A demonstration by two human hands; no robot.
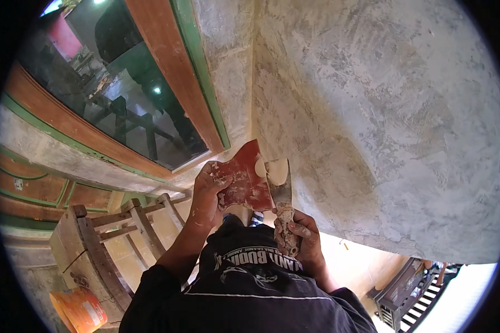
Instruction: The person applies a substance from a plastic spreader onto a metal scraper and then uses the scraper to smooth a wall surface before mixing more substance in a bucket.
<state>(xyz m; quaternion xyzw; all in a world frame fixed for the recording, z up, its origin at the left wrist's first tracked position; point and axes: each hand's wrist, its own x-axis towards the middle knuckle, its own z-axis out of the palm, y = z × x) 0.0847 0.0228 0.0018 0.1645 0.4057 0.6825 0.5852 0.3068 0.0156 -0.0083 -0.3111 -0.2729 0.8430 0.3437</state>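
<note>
My left hand (210, 188) grips a reddish-brown flat plate (241, 180) by its left side, thumb on top; whitish smears cover its face. Closed around the crusted handle of a putty knife (281, 191), my right hand (299, 236) holds it with the blade pointing away from me. A lump of cream-coloured putty (278, 171) lies on the blade, and a smaller dab sits at the plate's right edge. Blade and plate edge meet or nearly meet; I cannot tell whether they touch. Both hands are smeared with pale residue.
A rough grey plastered wall (428, 122) rises ahead and right, meeting another wall at a corner. To the left is a window (133, 94) with a brown and green frame. A wooden bench (94, 255) stands lower left, beside an orange bucket (80, 309). Dark slatted furniture (408, 297) is lower right.
</note>
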